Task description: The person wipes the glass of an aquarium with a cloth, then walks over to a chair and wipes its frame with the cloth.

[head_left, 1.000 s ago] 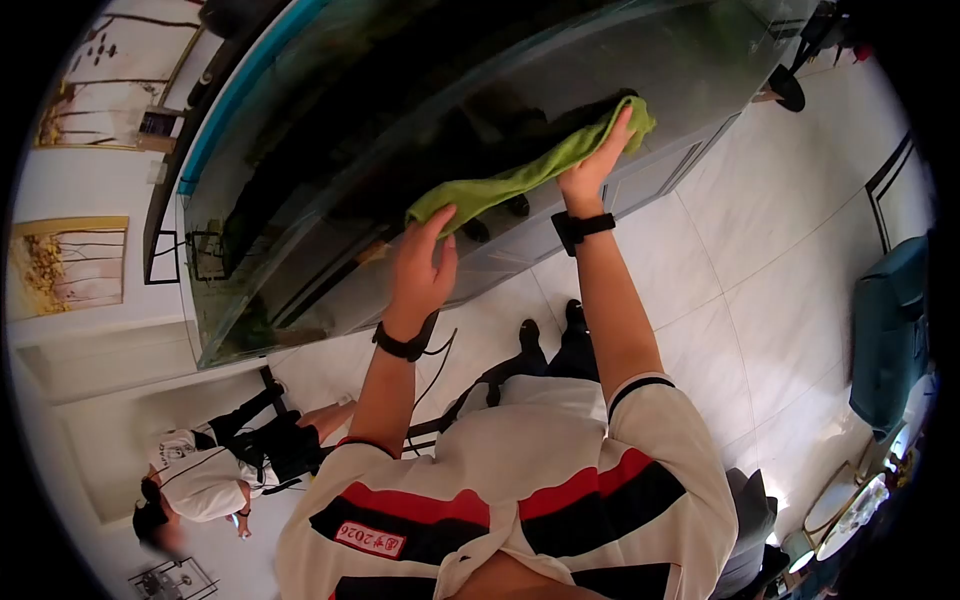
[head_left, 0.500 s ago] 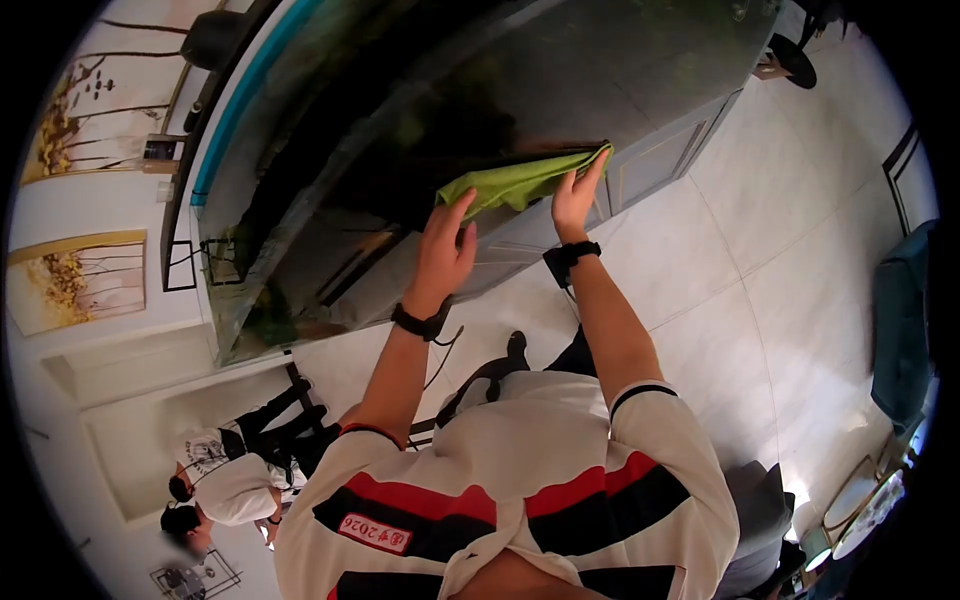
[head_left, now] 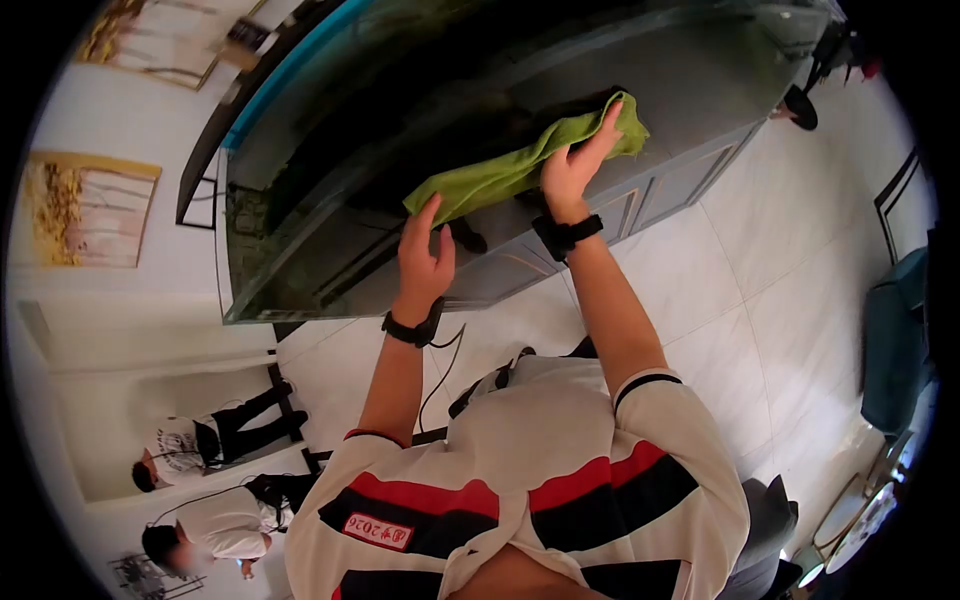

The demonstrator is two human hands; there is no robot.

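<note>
A green cloth (head_left: 505,172) is stretched between my two hands against the dark glass front of a large fish tank (head_left: 345,215). My left hand (head_left: 424,262) grips the cloth's left end, its fingertips over the edge and the thumb apart. At the other end, my right hand (head_left: 576,172) holds the cloth, with a fold of it bunched up past the fingers. Part of the fingers of both hands is hidden by the cloth. Each wrist wears a black band.
Below the glass is a grey panelled cabinet (head_left: 655,195) on a pale tiled floor (head_left: 740,330). A thin black cable (head_left: 445,375) hangs by my left wrist. Two people (head_left: 215,530) stand at the lower left. A teal sofa (head_left: 895,345) is on the right.
Both hands have moved up on the glass with the cloth, the right one higher. The cloth now spreads wider and its right end bunches above my right hand. My view has shifted.
</note>
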